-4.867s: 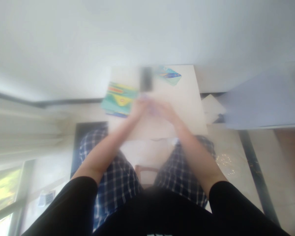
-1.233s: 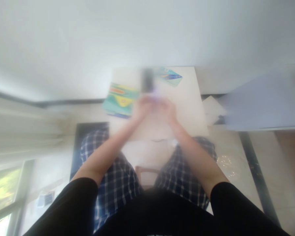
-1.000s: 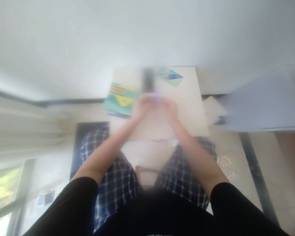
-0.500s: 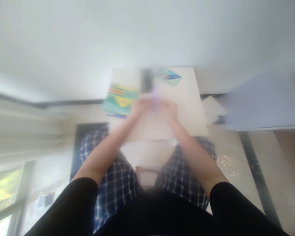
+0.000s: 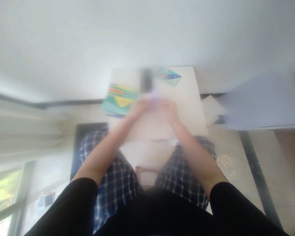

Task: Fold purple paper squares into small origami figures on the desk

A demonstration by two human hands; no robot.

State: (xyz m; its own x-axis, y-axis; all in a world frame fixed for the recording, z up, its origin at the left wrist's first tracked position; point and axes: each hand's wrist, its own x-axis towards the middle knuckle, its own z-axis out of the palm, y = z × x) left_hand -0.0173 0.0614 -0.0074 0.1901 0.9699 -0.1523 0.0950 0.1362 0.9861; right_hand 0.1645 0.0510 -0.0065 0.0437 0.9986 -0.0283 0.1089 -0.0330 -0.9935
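Note:
My left hand (image 5: 140, 106) and my right hand (image 5: 167, 108) come together over the white table (image 5: 189, 111), their fingers closed and blurred. Between the fingertips shows a small pale purple thing (image 5: 154, 98), too hazy to name; both hands seem to grip it. Just beyond them is a dark upright rectangular shape (image 5: 146, 80), also smeared. A green and yellow flat packet or booklet (image 5: 120, 100) lies beside my left hand, with a blue edge showing beneath it. Farther back lies a blue and light green packet (image 5: 170, 77).
A white wall (image 5: 147, 32) rises behind the table. At the right stands a pale grey-blue panel (image 5: 263, 101), with a white pointed object (image 5: 212, 109) beside it. My knees in checked trousers (image 5: 118, 177) are at the table's near edge. A curtain (image 5: 24, 131) hangs at the left.
Hardly anything differs: the view has shifted very slightly, and my hands stay together at the same place around the purple thing.

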